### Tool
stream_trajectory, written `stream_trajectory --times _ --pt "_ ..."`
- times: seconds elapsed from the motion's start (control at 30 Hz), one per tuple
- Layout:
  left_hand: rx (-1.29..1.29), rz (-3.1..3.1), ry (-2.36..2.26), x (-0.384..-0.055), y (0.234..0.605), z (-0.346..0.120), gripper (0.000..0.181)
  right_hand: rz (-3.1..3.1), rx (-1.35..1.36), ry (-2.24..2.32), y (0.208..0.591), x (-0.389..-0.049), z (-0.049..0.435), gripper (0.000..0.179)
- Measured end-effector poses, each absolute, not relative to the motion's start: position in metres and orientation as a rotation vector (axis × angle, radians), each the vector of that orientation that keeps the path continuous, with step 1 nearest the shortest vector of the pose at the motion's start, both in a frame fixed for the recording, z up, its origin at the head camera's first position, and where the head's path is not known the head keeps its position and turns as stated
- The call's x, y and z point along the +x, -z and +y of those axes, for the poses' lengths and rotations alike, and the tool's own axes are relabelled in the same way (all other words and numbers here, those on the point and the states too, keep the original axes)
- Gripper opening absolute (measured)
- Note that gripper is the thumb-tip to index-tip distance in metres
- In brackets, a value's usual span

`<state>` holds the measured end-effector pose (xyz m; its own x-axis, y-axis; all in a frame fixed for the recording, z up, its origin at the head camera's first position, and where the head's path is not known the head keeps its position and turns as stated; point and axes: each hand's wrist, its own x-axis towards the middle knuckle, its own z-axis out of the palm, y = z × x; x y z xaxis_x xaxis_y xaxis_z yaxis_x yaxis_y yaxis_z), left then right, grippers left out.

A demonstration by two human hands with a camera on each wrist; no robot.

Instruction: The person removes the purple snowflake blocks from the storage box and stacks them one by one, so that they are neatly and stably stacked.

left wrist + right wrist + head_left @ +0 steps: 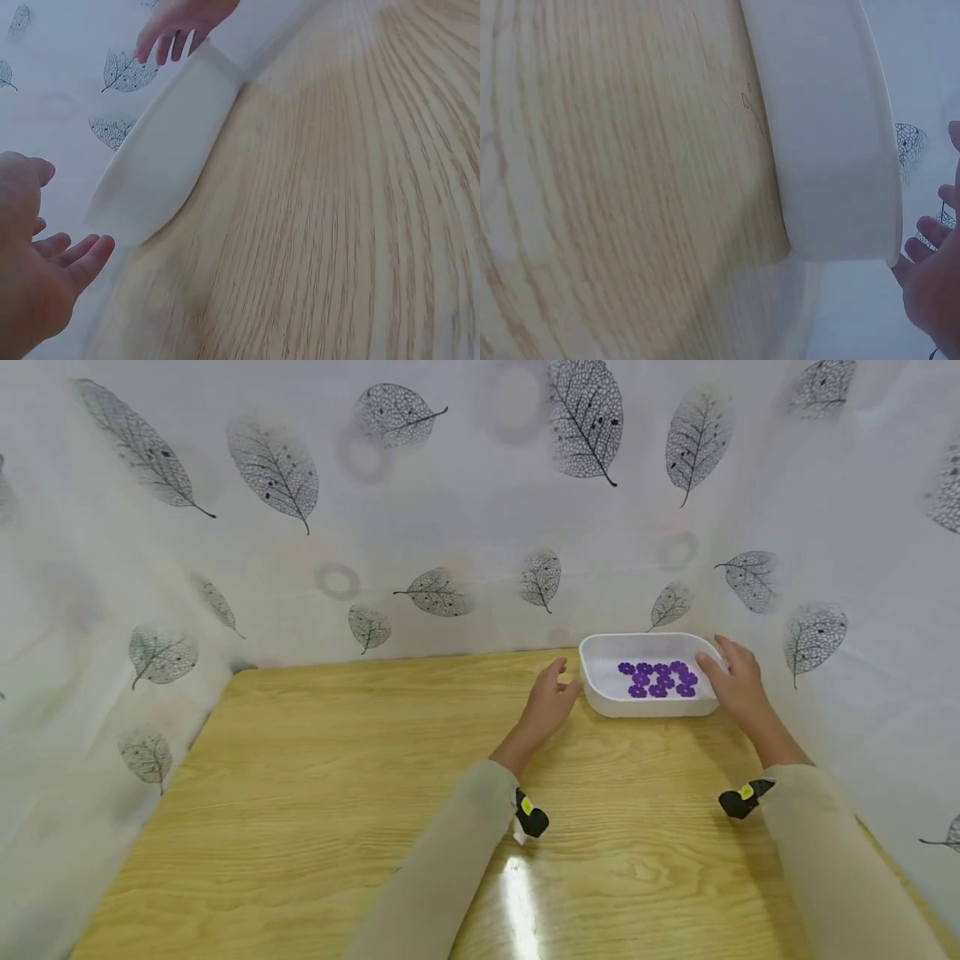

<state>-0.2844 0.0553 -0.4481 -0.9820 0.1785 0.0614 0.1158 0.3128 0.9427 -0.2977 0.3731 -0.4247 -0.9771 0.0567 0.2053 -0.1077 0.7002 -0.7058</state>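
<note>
A white, round-cornered plastic tray (pixel 652 709) stands at the back right of the wooden table. Inside it lie several small purple flower-shaped pieces (pixel 657 691). My left hand (pixel 544 706) is beside the tray's left end, its fingers loosely bent and its palm facing the wall of the tray. At the opposite end is my right hand (pixel 741 689), with the thumb over the rim and the other fingers spread along the outside. In the right wrist view, the fingertips of the right hand (pixel 934 281) are right at the tray's corner. Both wrist views hide the purple pieces behind the tray's side.
The wood-grain table (pixel 315 810) extends to the left and front. White cloth with grey leaf prints (pixel 450 510) hangs behind it and along both sides, close to the tray's back and to my right hand. Small black devices (pixel 531 817) sit on both wrists.
</note>
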Motion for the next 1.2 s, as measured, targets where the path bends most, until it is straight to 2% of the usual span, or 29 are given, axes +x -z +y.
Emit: stream_trajectory --times 0.43,0.8,1.2 --pt "0.236 2.42 -1.866 -0.303 0.456 0.077 0.061 -2.787 -0.084 -1.293 0.428 -0.294 0.392 0.071" --pt "0.24 2.388 -1.88 -0.307 0.455 0.086 0.054 -2.755 -0.124 -1.322 0.439 -0.292 0.4 0.057" --pt "0.313 2.405 -1.851 -0.308 0.458 0.082 0.049 -2.734 -0.154 -1.357 0.445 -0.287 0.399 0.056"
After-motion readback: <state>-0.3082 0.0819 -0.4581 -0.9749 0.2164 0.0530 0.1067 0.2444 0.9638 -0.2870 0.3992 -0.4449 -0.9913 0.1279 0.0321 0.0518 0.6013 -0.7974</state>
